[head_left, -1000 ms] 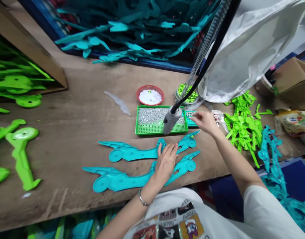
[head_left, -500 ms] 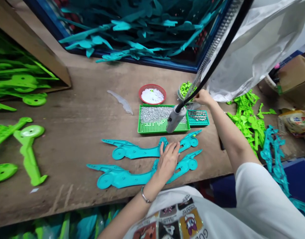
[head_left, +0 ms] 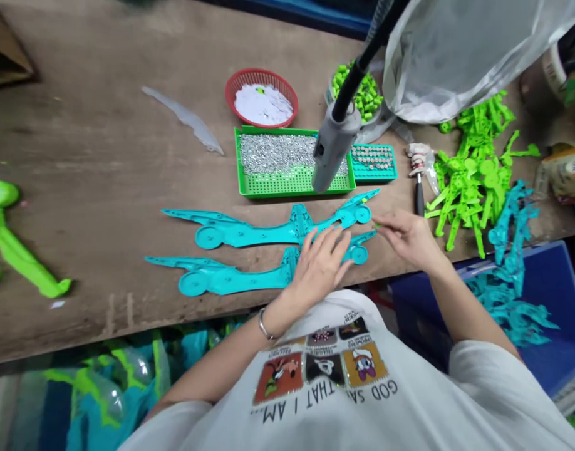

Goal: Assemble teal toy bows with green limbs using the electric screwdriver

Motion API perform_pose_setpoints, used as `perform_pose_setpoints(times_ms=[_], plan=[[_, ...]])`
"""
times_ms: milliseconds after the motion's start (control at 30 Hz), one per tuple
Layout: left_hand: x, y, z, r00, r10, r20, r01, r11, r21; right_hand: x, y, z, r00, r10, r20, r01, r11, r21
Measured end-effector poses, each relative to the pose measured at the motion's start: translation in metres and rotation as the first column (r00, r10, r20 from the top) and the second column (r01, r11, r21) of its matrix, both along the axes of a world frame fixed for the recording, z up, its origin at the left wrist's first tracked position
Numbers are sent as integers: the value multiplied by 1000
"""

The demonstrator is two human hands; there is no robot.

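Two turquoise plastic parts lie side by side on the table: the far part point(head_left: 259, 235) and the near part point(head_left: 240, 282). My left hand point(head_left: 318, 263) rests palm down over the right half of the near part, its fingers stretched out and reaching the far part's lower edge. Just right of the parts' narrow ends, my right hand point(head_left: 404, 235) pinches a small green plastic piece point(head_left: 377, 225), mostly hidden by the fingertips. A similar green bit sits in the right end of the far part.
Behind the parts stand a green tray point(head_left: 297, 194) of small metal pieces, a turquoise tray point(head_left: 376, 178), a red basket point(head_left: 228, 94) and a bowl of green pieces point(head_left: 369, 97). A grey electric screwdriver point(head_left: 334, 150) hangs above. Green parts point(head_left: 485, 169) pile up at right.
My right hand has come back from the bowl of green pieces to the right end of the turquoise parts, pinching a small green piece. My left hand stays on the parts; the view has tilted down.
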State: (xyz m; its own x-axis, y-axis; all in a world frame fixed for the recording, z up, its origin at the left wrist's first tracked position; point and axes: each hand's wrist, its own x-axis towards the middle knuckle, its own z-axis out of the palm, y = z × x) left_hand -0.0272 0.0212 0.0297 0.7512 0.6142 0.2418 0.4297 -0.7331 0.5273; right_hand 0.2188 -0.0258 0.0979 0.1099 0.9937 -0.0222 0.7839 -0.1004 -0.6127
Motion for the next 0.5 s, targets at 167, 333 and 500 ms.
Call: perform_pose_setpoints(times_ms=[167,333,500], plan=[[-11,-21,-15,995,-70,-70,65,995,-71,-24,-40,-29,988,-142,-57,138,988,-65],[-9,-21,-35,998,-64,-24,62,996,-61,-34,-40,-42,993,-115,36,116,992,-48],[-8,-19,-29,997,-79,-25,78,997,-23,-34,-32,-40,993,-94,71,98,993,-58]])
